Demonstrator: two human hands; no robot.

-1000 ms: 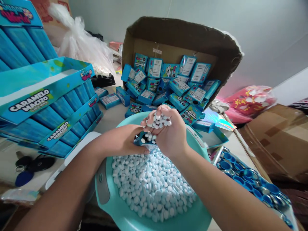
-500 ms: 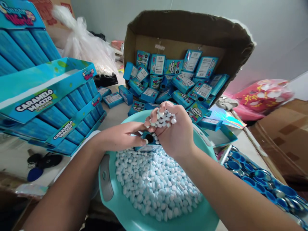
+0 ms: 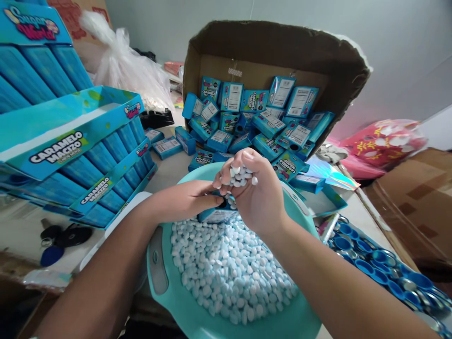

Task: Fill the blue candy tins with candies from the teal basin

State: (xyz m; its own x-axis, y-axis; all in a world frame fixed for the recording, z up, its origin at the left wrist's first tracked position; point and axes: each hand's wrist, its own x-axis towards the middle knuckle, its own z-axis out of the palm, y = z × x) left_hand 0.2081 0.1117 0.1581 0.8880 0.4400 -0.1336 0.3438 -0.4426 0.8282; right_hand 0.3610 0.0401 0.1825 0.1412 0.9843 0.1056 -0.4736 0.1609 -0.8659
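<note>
My left hand (image 3: 192,200) grips a small blue candy box (image 3: 217,215) above the teal tub (image 3: 160,287). Its thumb lies at the round dark hole in the box, and its other fingers are partly hidden behind. Cupped beside the box, my right hand (image 3: 259,195) holds a heap of small white candies (image 3: 240,176). A few candies lie at the hole, between hand and box. Below both hands, the tub holds a mound of pale blue and white candies (image 3: 236,273).
Behind the tub, a tipped cardboard carton (image 3: 275,47) spills several blue candy boxes (image 3: 268,123). Stacked display trays (image 3: 88,136) stand at left, with keys (image 3: 65,235) in front. A tray of blue-rimmed metal pieces (image 3: 381,268) is at right, near a brown carton (image 3: 416,202).
My left thumb has moved right, over the hole of the candy box. The heap in my right hand looks slightly smaller. The view has shifted a little.
</note>
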